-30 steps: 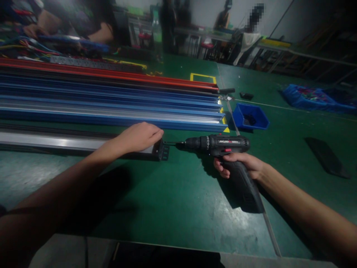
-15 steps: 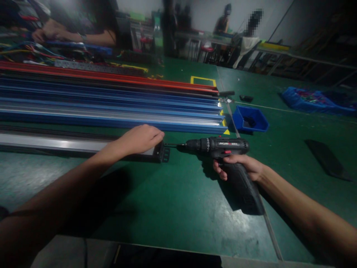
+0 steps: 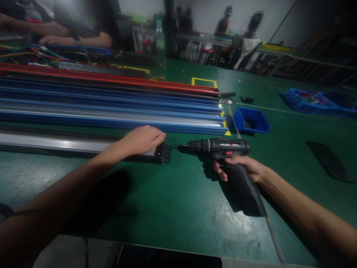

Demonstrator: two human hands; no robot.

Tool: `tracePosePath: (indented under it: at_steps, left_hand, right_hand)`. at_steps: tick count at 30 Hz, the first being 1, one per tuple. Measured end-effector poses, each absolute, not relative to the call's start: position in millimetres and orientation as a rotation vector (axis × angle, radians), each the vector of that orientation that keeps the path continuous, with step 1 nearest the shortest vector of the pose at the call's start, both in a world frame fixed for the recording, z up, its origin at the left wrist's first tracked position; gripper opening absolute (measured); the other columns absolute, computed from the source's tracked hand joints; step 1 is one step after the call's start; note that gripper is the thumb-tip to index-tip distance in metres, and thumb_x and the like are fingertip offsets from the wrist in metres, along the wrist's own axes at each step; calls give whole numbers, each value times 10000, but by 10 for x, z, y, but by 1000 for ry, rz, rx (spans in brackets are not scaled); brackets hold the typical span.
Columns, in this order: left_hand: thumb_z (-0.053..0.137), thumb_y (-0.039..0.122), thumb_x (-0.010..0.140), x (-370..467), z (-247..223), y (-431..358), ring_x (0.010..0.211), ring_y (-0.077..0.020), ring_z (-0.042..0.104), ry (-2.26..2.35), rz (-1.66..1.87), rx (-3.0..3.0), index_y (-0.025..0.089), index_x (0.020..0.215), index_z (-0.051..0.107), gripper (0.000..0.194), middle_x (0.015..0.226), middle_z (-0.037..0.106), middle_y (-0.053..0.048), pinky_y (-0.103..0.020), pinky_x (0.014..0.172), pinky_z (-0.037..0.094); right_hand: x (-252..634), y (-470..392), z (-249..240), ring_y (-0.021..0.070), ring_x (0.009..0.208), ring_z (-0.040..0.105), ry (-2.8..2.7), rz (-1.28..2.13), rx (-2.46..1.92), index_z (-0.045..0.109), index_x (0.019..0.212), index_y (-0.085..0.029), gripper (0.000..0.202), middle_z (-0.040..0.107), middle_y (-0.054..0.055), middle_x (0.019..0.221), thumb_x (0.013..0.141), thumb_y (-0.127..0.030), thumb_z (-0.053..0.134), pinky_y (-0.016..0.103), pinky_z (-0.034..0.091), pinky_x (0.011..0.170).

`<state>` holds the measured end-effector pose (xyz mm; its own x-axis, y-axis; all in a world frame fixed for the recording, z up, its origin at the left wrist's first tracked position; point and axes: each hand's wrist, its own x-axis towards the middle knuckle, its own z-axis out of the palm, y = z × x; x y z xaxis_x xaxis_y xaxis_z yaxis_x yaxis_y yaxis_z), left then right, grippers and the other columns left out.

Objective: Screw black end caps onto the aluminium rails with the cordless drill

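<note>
A black cordless drill (image 3: 230, 147) is gripped in my right hand (image 3: 242, 166), its long bit (image 3: 175, 146) pointing left. The bit's tip meets the end of a long black-and-silver metal profile (image 3: 69, 143), close to a small slotted black bracket (image 3: 167, 155). My left hand (image 3: 145, 139) lies over the top of that end, its fingers curled over the far side and partly hidden. Whether a screw sits at the bit's tip cannot be made out.
Blue metal profiles (image 3: 117, 113) and a red one (image 3: 111, 74) lie behind. A blue bin (image 3: 252, 119) holds small dark parts. Farther right are a blue bag-like tray (image 3: 301, 99) and a flat black piece (image 3: 329, 162). Across the table, a person's arm (image 3: 89, 40) rests near coloured wires (image 3: 36, 52).
My hands, the drill and the profile hold nearly the same place; the whole view has shifted slightly. Across the table, the other person's hands have moved apart, one reaching left.
</note>
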<state>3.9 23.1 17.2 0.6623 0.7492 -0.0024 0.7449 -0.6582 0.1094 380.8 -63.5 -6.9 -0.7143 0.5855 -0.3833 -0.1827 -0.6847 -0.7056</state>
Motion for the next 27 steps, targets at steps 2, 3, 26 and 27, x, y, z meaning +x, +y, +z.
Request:
tracePosePath:
  at_steps: [2,3,26,27]
  left_hand:
    - [307,384,1043,40,172,232,745,-203,639,1245,51,2771,204,787,656,469,848,732,-65,-320,629,354]
    - [314,378,1038,42,172,232,748,-207,640,1244,45,2772,206,784,654,458,846,730,-64,-321,630,352]
    - [301,396,1053,28,158,237,753,-202,640,1241,50,2778,208,814,664,473,861,737,-63,-320,628,351]
    - [302,394,1052,25,155,238,757,-205,641,1238,46,2786,208,816,663,470,863,736,-65,-323,631,350]
  right_hand:
    - [3816,-634,-76,157,809,726,-904,2397,-855,730,1080,-52,320,742,111,973,910,-319,772,271,598,771]
    - [3818,-635,-75,157,810,725,-901,2397,-860,728,1080,-50,324,740,112,972,910,-322,773,271,596,772]
    - [3816,-625,-71,151,810,732,-909,2404,-849,733,1074,-50,329,745,106,965,914,-333,778,263,601,777]
    - [3818,-624,-75,152,811,733,-905,2405,-856,733,1073,-51,326,745,106,966,915,-333,775,264,601,778]
